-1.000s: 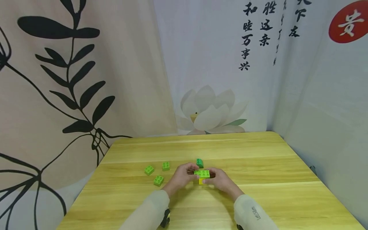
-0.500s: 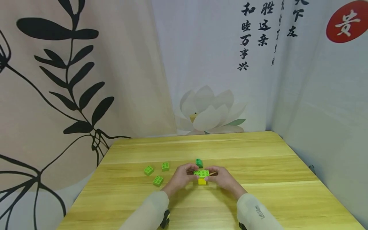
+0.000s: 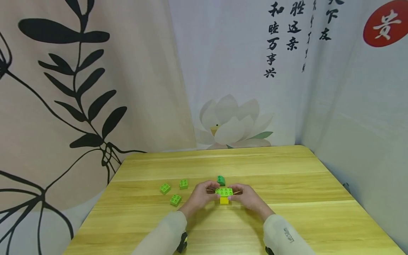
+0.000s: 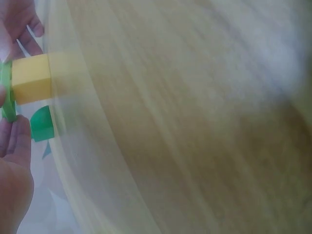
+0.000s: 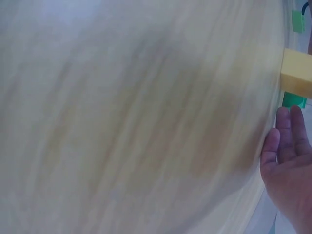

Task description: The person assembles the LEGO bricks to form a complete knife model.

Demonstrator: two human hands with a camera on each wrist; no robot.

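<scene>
Between the two hands, a light green building block [image 3: 224,192] with rows of studs sits on top of a yellow building block [image 3: 224,200], which stands on the table. My left hand [image 3: 204,194] pinches the green block's left end with fingers and thumb. At its right end, my right hand [image 3: 245,198] holds the block, thumb near the front corner. Its remaining fingers extend beside the yellow block [image 5: 296,73] in the right wrist view. Just behind the stack stands a dark green curved block [image 3: 221,180]; the left wrist view shows its rounded top [image 4: 43,124].
Three small light green blocks lie left of the hands: one at the back [image 3: 183,184], one leftmost [image 3: 165,188] and one nearer [image 3: 175,200]. The wooden table [image 3: 302,219] ends at a printed curtain [image 3: 153,88] behind.
My right hand has shifted slightly, its thumb moving off the front of the yellow block toward the right end of the green one. The left hand and the stack stay in place.
</scene>
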